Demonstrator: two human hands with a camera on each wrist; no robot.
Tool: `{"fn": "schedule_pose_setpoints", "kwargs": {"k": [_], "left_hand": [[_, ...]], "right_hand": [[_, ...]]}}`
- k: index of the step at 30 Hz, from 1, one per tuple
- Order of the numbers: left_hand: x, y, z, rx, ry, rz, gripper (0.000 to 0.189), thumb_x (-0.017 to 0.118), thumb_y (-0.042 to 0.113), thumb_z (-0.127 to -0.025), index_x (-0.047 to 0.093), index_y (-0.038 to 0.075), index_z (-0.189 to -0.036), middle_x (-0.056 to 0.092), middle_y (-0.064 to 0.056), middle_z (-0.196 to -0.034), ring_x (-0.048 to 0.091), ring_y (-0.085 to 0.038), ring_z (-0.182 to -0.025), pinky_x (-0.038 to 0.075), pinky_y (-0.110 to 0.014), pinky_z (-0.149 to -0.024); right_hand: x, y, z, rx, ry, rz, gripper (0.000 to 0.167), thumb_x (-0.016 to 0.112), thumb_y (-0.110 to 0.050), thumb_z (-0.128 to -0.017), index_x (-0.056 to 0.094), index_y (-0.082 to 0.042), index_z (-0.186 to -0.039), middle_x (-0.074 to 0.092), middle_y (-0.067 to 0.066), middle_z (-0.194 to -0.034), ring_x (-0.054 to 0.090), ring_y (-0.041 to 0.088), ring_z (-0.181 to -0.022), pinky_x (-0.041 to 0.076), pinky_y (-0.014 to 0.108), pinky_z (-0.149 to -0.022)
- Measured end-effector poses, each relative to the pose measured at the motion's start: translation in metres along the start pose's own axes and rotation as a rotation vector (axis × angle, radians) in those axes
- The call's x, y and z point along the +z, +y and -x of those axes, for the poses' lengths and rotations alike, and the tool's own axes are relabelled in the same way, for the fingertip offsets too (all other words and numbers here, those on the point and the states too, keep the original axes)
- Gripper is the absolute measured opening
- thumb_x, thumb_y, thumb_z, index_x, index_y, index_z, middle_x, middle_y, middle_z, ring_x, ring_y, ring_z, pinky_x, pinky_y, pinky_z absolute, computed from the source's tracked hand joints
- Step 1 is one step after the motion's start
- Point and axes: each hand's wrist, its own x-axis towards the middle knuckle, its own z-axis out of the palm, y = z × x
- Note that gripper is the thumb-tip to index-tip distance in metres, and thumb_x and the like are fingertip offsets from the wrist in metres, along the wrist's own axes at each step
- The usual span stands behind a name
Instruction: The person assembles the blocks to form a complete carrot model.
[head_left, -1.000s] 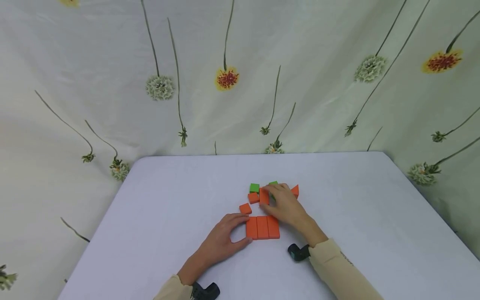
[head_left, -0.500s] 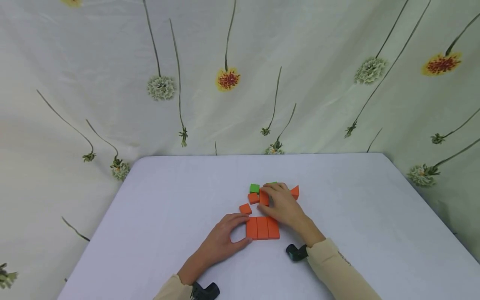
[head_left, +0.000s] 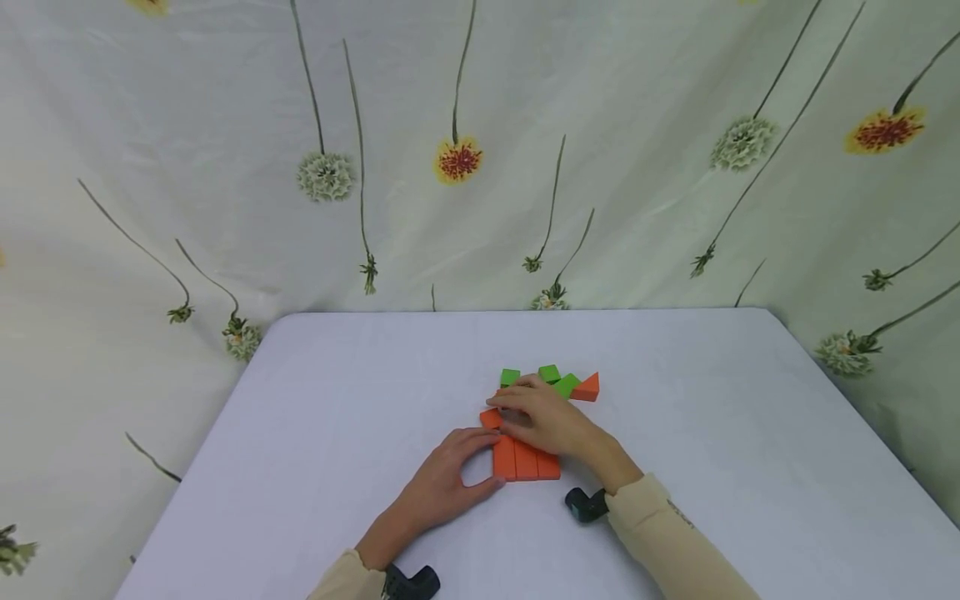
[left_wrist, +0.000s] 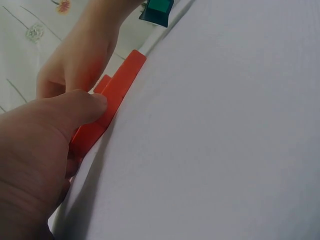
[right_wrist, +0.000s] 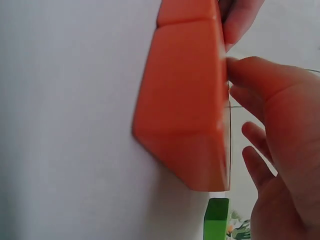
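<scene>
My left hand (head_left: 444, 483) grips the left end of a row of orange blocks (head_left: 527, 462); thumb and forefinger touch its near and far corners. In the left wrist view the thumb (left_wrist: 92, 106) lies along the edge of an orange block (left_wrist: 122, 80). My right hand (head_left: 553, 419) hovers just beyond the row, fingers bent and apart, beside a small orange block (head_left: 490, 418). In the right wrist view its thumb (right_wrist: 250, 70) is near the top edge of an orange block (right_wrist: 182, 82), and nothing shows between the fingers. Orange pieces behind this hand are mostly hidden.
Two green cubes, one at the left (head_left: 510, 377) and one farther right (head_left: 549, 373), lie behind the right hand. Beside them are a green piece (head_left: 567, 384) and an orange triangular block (head_left: 587, 388). A white table (head_left: 360, 400) stands before a flowered cloth (head_left: 637, 167).
My right hand has moved left and nearer, away from the tall orange block it was around, toward the small orange block. My left hand has stayed on the row.
</scene>
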Motion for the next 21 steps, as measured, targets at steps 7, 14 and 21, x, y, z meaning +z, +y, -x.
{"fn": "schedule_pose_setpoints", "kwargs": {"k": [7,14,21], "left_hand": [[-0.001,0.0,0.0,-0.005,-0.008,0.001,0.054,0.082,0.027,-0.089,0.064,0.012,-0.138,0.062,-0.001,-0.141,0.056,-0.021,-0.134,0.05,-0.044,-0.111],[0.0,-0.001,0.001,-0.006,-0.004,-0.003,0.054,0.083,0.027,-0.089,0.064,0.013,-0.137,0.062,0.0,-0.141,0.056,-0.02,-0.133,0.051,-0.044,-0.11],[0.0,-0.001,0.001,-0.012,-0.005,-0.004,0.053,0.083,0.026,-0.089,0.064,0.013,-0.137,0.062,0.0,-0.14,0.057,-0.019,-0.132,0.052,-0.043,-0.109]], "right_hand": [[0.001,-0.002,0.001,0.004,0.008,-0.036,0.034,0.072,-0.021,-0.098,0.071,-0.02,-0.132,0.07,-0.005,-0.126,0.051,0.017,-0.124,0.056,0.036,-0.099],[0.001,-0.004,0.008,0.059,0.091,-0.102,0.032,0.076,-0.022,-0.095,0.073,-0.017,-0.127,0.072,-0.005,-0.121,0.057,0.015,-0.117,0.056,0.035,-0.097],[-0.001,-0.004,0.027,0.047,0.175,-0.182,0.034,0.078,-0.018,-0.093,0.073,-0.018,-0.126,0.074,-0.006,-0.117,0.068,0.014,-0.107,0.059,0.038,-0.096]]}}
